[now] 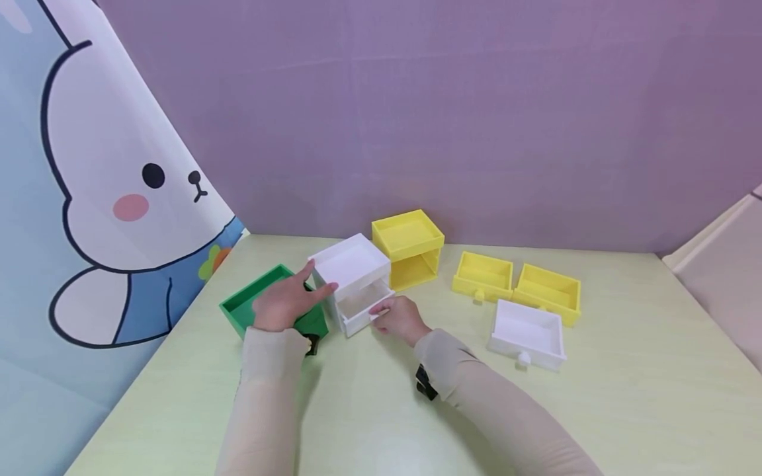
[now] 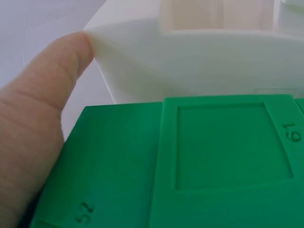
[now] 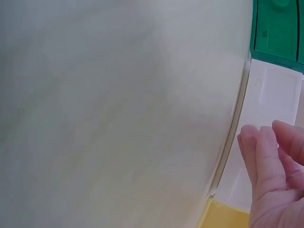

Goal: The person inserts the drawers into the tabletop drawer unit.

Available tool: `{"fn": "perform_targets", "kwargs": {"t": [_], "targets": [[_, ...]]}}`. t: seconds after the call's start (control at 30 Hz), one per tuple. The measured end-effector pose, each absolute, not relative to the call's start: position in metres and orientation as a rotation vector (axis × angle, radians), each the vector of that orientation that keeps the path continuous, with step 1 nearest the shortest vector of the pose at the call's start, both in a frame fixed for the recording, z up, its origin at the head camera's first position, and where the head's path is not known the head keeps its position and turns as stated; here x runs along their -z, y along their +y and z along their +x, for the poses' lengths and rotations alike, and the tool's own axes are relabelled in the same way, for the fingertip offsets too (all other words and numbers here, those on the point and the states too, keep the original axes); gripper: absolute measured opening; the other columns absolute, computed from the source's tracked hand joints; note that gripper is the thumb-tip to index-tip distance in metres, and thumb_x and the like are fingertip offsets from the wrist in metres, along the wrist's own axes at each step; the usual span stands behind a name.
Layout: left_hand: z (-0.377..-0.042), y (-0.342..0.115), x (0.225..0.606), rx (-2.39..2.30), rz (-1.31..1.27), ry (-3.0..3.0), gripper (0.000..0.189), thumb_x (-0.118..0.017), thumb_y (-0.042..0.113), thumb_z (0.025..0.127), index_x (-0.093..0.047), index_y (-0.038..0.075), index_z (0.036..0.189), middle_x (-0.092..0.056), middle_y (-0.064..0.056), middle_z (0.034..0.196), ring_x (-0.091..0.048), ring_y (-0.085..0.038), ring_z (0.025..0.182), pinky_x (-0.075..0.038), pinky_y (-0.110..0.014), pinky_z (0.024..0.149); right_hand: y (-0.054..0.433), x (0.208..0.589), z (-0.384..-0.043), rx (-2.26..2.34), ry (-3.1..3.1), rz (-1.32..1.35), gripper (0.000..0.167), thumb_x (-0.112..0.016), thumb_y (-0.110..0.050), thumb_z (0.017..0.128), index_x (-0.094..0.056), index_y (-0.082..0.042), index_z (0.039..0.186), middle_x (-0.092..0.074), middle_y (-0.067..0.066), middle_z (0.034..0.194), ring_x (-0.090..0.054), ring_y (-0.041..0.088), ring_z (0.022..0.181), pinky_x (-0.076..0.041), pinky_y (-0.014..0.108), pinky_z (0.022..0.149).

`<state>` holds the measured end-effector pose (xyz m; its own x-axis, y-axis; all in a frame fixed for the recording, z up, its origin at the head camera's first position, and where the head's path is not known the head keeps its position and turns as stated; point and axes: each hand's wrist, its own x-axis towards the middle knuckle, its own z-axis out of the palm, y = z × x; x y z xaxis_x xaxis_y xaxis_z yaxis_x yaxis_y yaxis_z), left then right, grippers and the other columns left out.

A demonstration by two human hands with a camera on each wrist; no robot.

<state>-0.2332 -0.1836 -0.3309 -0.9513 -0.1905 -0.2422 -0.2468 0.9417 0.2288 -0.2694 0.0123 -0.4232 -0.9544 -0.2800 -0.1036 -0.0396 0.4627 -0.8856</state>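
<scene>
A small white cabinet (image 1: 352, 263) with a tray-like top stands between my two hands. Its lower drawer (image 1: 360, 322) is partly pulled out. My right hand (image 1: 400, 320) pinches the front of that drawer at its middle; the fingertips hide the knob. In the right wrist view, the fingers (image 3: 268, 156) bunch together against the white drawer front. My left hand (image 1: 286, 301) reaches over a green cabinet (image 1: 312, 322), its thumb and index finger spread straight against the white cabinet's side and top edge. One fingertip touches a white corner in the left wrist view.
Behind and to the right stands a yellow cabinet (image 1: 411, 246) with an open compartment. Two yellow drawers (image 1: 483, 291) (image 1: 550, 305) and a loose white drawer (image 1: 526, 324) lie at the right of the table (image 1: 643, 370). A purple cloth (image 1: 476, 119) hangs along the back.
</scene>
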Motion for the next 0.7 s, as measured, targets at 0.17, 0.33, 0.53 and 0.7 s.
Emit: {"fn": "perform_targets", "kwargs": {"t": [0.17,0.33,0.53,0.7], "targets": [[-0.2335,-0.1837,0.3313,-0.389,-0.339,2.877,0.087,-0.040,0.074,0.086,-0.017,0.026,0.154,-0.056,-0.012,0.080,-0.053,-0.022,0.065,-0.029,-0.029,0.049,0.0094,0.4233,-0.2721,1.495,2.473,-0.264,0.018,-0.070,0.004,0.075,-0.074,0.000,0.092,-0.066,0.002,0.069,-0.051,0.010,0.054,-0.039,0.019,0.053],[-0.2320,-0.1838,0.3336,-0.402,-0.338,2.873,0.086,-0.041,0.074,0.086,-0.016,0.027,0.154,-0.053,-0.011,0.074,-0.051,-0.022,0.063,-0.028,-0.029,0.049,0.0069,0.4257,-0.2730,1.509,2.454,-0.262,0.019,-0.070,0.006,0.074,-0.073,0.001,0.092,-0.067,0.004,0.073,-0.051,0.010,0.055,-0.041,0.019,0.054],[-0.2317,-0.1838,0.3326,-0.398,-0.323,2.884,0.086,-0.040,0.074,0.087,-0.016,0.026,0.154,-0.060,-0.012,0.088,-0.054,-0.023,0.068,-0.029,-0.030,0.050,0.0043,0.4244,-0.2748,1.514,2.457,-0.262,0.015,-0.071,0.005,0.077,-0.073,0.001,0.091,-0.067,0.005,0.070,-0.053,0.010,0.055,-0.043,0.019,0.054],[-0.2314,-0.1822,0.3310,-0.387,-0.330,2.886,0.085,-0.040,0.073,0.087,-0.017,0.026,0.154,-0.062,-0.016,0.098,-0.056,-0.025,0.074,-0.031,-0.030,0.051,0.0032,0.4232,-0.2762,1.514,2.457,-0.257,0.015,-0.072,0.005,0.077,-0.072,0.001,0.092,-0.068,0.005,0.074,-0.055,0.010,0.056,-0.046,0.020,0.056]]}}
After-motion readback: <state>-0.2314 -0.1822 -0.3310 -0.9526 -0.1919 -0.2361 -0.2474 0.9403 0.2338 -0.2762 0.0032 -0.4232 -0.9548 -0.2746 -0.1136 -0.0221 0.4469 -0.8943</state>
